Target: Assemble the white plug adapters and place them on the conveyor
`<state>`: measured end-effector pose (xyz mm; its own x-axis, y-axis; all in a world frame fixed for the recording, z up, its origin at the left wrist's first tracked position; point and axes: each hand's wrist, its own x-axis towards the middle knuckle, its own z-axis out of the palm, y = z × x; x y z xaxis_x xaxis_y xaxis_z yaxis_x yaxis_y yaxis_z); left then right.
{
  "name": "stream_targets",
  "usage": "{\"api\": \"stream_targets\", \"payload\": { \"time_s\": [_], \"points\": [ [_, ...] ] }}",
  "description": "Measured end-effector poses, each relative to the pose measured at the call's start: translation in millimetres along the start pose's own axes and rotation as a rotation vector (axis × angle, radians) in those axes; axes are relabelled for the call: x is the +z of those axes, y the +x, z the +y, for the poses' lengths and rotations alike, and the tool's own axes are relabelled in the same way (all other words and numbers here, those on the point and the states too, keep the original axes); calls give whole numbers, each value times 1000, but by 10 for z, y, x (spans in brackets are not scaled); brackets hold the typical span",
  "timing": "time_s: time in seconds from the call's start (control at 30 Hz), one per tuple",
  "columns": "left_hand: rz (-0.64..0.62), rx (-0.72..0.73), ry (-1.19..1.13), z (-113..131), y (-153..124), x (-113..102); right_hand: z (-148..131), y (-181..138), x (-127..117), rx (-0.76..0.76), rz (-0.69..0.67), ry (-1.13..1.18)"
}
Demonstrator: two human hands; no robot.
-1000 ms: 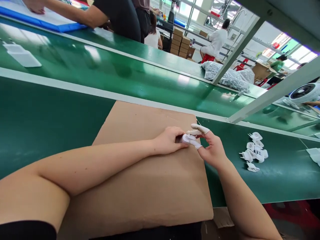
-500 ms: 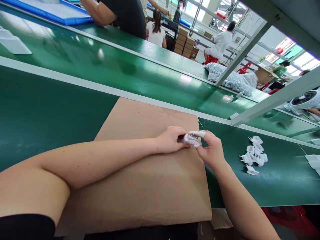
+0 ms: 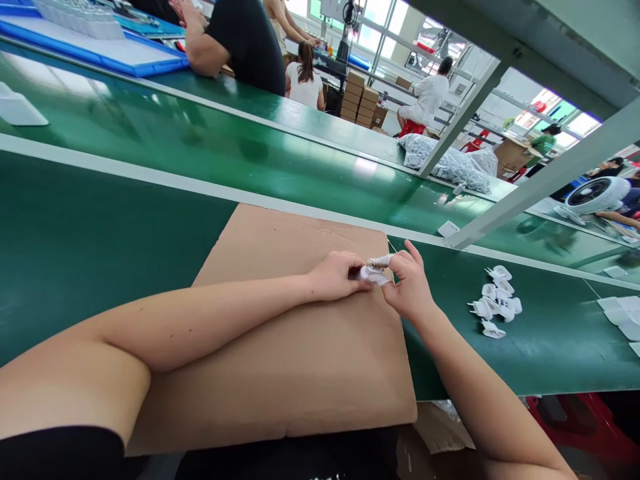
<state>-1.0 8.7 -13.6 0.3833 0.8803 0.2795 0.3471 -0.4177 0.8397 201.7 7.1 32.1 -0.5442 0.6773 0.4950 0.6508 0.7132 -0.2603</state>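
My left hand [image 3: 336, 277] is closed in a pinch around a small white plastic part [image 3: 367, 274] above the cardboard sheet [image 3: 300, 360]. At the other end of this part, my right hand [image 3: 411, 285] grips it between thumb and index finger. White coverings wrap both those fingertips, and the one on the index finger looks stained. Much of the part is hidden by the fingers, so its exact kind cannot be made out. To the right of the cardboard lies a loose pile of white plug pieces [image 3: 495, 303], some showing prongs.
A green conveyor belt [image 3: 240, 157] runs behind the pale rail [image 3: 150, 175]. Across it sit a blue-rimmed tray [image 3: 145, 67], a person in a black sleeve and a clear plastic bag [image 3: 445, 163]. A grey post [image 3: 530, 193] and white fan [image 3: 595, 193] stand at right.
The camera view has shifted slightly. My right hand's fingers have curled more, with one finger now raised, and both hands still hold the white part.
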Motion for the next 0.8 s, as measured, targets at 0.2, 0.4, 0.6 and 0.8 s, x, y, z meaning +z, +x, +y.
{"api": "stream_targets", "payload": {
  "time_s": [0.2, 0.4, 0.6, 0.8],
  "points": [
    [3, -50, -61, -18, -31, 44, 54, -79, 93, 51, 61, 83],
    [-21, 1, -59, 27, -54, 42, 89, -146, 204, 164, 82, 247],
    [-22, 12, -54, -22, -66, 72, 195, -136, 167, 307, 185, 364],
    [-17, -10, 62, -30, -66, 57, 733, -157, -273, 802, 405, -48]
  ]
}}
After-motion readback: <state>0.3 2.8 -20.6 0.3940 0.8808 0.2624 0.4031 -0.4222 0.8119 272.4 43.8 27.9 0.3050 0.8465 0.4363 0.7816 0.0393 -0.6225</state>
